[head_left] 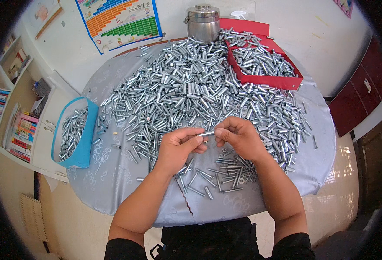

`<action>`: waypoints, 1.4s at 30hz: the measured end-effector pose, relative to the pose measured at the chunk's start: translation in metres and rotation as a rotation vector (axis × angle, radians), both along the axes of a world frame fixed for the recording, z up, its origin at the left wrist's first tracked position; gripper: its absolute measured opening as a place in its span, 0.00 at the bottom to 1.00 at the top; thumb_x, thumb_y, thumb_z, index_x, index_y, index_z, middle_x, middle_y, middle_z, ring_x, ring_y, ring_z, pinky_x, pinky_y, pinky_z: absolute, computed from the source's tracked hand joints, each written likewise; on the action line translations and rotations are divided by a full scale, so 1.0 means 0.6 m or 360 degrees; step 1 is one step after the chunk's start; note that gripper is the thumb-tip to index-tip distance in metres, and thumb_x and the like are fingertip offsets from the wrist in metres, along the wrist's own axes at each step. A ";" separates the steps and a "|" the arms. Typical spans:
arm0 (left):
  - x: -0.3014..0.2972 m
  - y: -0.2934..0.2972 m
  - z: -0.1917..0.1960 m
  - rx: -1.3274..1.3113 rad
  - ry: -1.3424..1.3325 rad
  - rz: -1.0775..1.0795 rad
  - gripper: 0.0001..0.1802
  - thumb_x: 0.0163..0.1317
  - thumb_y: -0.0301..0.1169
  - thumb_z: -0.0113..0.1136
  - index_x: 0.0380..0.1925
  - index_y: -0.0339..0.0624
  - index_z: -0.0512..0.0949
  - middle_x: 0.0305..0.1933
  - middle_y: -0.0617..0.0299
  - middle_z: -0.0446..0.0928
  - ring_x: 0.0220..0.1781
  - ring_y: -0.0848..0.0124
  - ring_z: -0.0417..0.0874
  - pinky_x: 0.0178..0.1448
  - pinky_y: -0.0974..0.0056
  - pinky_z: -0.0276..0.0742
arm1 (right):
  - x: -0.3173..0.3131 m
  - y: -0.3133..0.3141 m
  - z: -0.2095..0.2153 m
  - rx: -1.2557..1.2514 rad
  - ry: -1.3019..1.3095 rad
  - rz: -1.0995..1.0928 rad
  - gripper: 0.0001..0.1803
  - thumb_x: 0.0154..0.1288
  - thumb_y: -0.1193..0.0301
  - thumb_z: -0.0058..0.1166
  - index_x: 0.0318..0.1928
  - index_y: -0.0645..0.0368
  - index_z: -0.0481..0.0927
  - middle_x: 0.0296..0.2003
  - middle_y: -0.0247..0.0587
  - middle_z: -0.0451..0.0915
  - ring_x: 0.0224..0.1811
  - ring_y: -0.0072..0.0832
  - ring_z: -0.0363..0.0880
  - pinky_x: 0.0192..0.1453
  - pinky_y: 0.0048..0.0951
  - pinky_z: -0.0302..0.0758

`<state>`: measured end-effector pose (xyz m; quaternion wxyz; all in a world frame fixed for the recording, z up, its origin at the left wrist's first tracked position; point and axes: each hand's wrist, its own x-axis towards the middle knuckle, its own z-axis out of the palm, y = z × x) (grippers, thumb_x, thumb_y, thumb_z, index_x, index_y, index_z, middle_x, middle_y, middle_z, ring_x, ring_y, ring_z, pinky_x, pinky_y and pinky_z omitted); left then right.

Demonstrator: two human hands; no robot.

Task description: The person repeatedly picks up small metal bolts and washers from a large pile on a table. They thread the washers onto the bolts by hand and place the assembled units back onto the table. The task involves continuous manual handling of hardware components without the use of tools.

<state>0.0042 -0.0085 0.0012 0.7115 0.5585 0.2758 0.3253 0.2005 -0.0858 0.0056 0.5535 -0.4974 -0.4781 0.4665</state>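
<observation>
A short shiny metal bolt (207, 134) is held level above the near part of the pile. My left hand (178, 148) pinches its left end between thumb and fingers. At the other end, the closed fingertips of my right hand (241, 139) grip it too; whether they also hold a small part is hidden. Beneath and beyond both hands spreads a big heap of silvery metal sleeves and bolts (182, 86). Nearer to me, below my right hand, lie loose long bolts (230, 175) with small washers (248, 172) beside them.
A light blue bin (91, 134) of metal pieces stands at the table's left. At the back right, a red box (267, 80) is filled with more. Behind the heap stands a steel pot (203, 26). The round table has a grey patterned cloth (108, 186).
</observation>
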 end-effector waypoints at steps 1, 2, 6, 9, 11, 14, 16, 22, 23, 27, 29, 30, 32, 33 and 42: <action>0.001 -0.002 0.002 -0.0016 0.0001 -0.0005 0.13 0.62 0.20 0.58 0.48 0.31 0.79 0.40 0.52 0.83 0.35 0.67 0.86 0.40 0.66 0.85 | -0.003 -0.002 0.004 0.0012 0.0050 -0.0038 0.08 0.68 0.72 0.56 0.38 0.67 0.79 0.29 0.38 0.81 0.31 0.21 0.80 0.37 0.23 0.79; 0.003 -0.003 0.003 -0.0033 0.0003 -0.0010 0.13 0.62 0.20 0.58 0.47 0.31 0.79 0.40 0.52 0.83 0.35 0.67 0.86 0.40 0.66 0.85 | -0.004 -0.001 0.005 0.0002 0.0037 -0.0037 0.08 0.68 0.72 0.56 0.38 0.67 0.79 0.29 0.38 0.81 0.31 0.21 0.80 0.37 0.23 0.79; 0.001 -0.001 -0.005 0.0121 0.0034 0.0050 0.15 0.63 0.20 0.57 0.51 0.31 0.76 0.45 0.52 0.82 0.36 0.69 0.85 0.40 0.68 0.83 | -0.003 0.002 0.004 -0.0049 -0.0007 -0.0044 0.09 0.67 0.71 0.57 0.39 0.67 0.80 0.28 0.36 0.81 0.30 0.20 0.80 0.36 0.23 0.78; 0.004 -0.002 -0.006 0.0293 0.0018 0.0255 0.17 0.63 0.22 0.57 0.53 0.32 0.75 0.48 0.53 0.81 0.35 0.70 0.84 0.39 0.68 0.83 | 0.009 -0.003 0.005 -0.0241 -0.0130 0.0069 0.10 0.66 0.70 0.58 0.38 0.66 0.80 0.26 0.35 0.80 0.29 0.20 0.79 0.35 0.23 0.77; 0.001 0.004 -0.009 0.0291 0.0005 0.0405 0.17 0.63 0.22 0.57 0.53 0.34 0.76 0.50 0.53 0.80 0.33 0.71 0.83 0.37 0.67 0.83 | 0.020 -0.011 0.017 -0.0483 -0.0267 0.0322 0.11 0.66 0.68 0.57 0.37 0.66 0.80 0.26 0.35 0.80 0.28 0.21 0.79 0.34 0.23 0.77; -0.003 0.009 -0.010 0.0227 -0.0030 0.0468 0.16 0.64 0.24 0.57 0.52 0.34 0.76 0.49 0.53 0.81 0.32 0.71 0.83 0.36 0.67 0.83 | 0.023 -0.010 0.026 -0.0306 -0.0330 -0.0130 0.14 0.67 0.65 0.56 0.35 0.66 0.80 0.25 0.36 0.81 0.28 0.23 0.79 0.35 0.26 0.77; -0.002 0.010 -0.007 0.0213 -0.0069 0.0469 0.15 0.65 0.25 0.56 0.51 0.34 0.76 0.48 0.53 0.81 0.31 0.71 0.83 0.35 0.66 0.83 | 0.038 0.010 0.017 0.0259 0.0602 -0.0656 0.20 0.72 0.64 0.49 0.53 0.69 0.74 0.41 0.45 0.82 0.44 0.31 0.82 0.53 0.33 0.77; -0.004 0.011 -0.006 0.0210 -0.0089 0.0497 0.14 0.65 0.25 0.56 0.50 0.34 0.77 0.46 0.54 0.82 0.30 0.72 0.82 0.34 0.66 0.83 | 0.023 0.008 0.010 0.0295 0.0277 -0.0487 0.20 0.73 0.65 0.47 0.55 0.70 0.72 0.44 0.46 0.81 0.45 0.30 0.81 0.54 0.32 0.77; -0.004 0.012 -0.007 0.0211 -0.0087 0.0507 0.14 0.65 0.25 0.57 0.50 0.34 0.77 0.46 0.54 0.82 0.30 0.72 0.82 0.34 0.66 0.83 | 0.023 0.005 0.006 0.0254 0.0166 -0.0419 0.19 0.73 0.65 0.48 0.54 0.70 0.74 0.42 0.45 0.82 0.44 0.29 0.82 0.52 0.30 0.78; -0.005 0.013 -0.005 0.0221 -0.0104 0.0540 0.14 0.65 0.25 0.57 0.50 0.34 0.77 0.45 0.54 0.82 0.29 0.72 0.82 0.34 0.67 0.82 | 0.013 0.001 0.012 0.0083 -0.0091 -0.0454 0.14 0.71 0.67 0.52 0.42 0.68 0.81 0.33 0.41 0.83 0.35 0.24 0.82 0.42 0.25 0.78; -0.006 0.014 -0.007 0.0210 -0.0111 0.0553 0.14 0.65 0.25 0.57 0.49 0.34 0.77 0.45 0.55 0.82 0.29 0.73 0.82 0.34 0.68 0.81 | 0.015 0.003 0.011 0.0064 -0.0158 -0.0496 0.13 0.70 0.68 0.52 0.39 0.66 0.81 0.31 0.39 0.83 0.32 0.22 0.81 0.38 0.25 0.78; -0.008 0.015 -0.007 0.0206 -0.0112 0.0562 0.14 0.65 0.25 0.57 0.49 0.34 0.77 0.45 0.55 0.82 0.29 0.73 0.82 0.34 0.68 0.81 | 0.015 0.003 0.013 0.0054 -0.0159 -0.0522 0.13 0.70 0.68 0.52 0.39 0.66 0.81 0.30 0.39 0.83 0.31 0.22 0.80 0.38 0.24 0.77; -0.008 0.012 -0.003 0.0188 -0.0109 0.0584 0.13 0.65 0.26 0.56 0.49 0.34 0.77 0.45 0.56 0.82 0.29 0.74 0.82 0.35 0.69 0.79 | 0.017 0.001 0.012 0.0021 -0.0159 -0.0578 0.13 0.70 0.67 0.52 0.38 0.66 0.81 0.30 0.38 0.83 0.30 0.21 0.80 0.37 0.24 0.77; -0.006 0.012 0.001 0.0190 -0.0090 0.0597 0.13 0.65 0.26 0.56 0.49 0.34 0.77 0.45 0.56 0.82 0.29 0.74 0.81 0.35 0.69 0.79 | 0.023 0.004 0.005 0.0077 -0.0174 -0.0608 0.13 0.70 0.67 0.52 0.38 0.66 0.82 0.28 0.38 0.82 0.29 0.20 0.79 0.36 0.24 0.76; -0.010 0.017 0.001 0.0239 -0.0096 0.0655 0.11 0.64 0.24 0.57 0.46 0.34 0.78 0.42 0.56 0.83 0.27 0.76 0.78 0.31 0.70 0.76 | 0.016 0.005 0.005 0.0015 -0.0238 -0.0607 0.13 0.70 0.67 0.52 0.37 0.66 0.82 0.27 0.36 0.82 0.28 0.19 0.78 0.35 0.23 0.75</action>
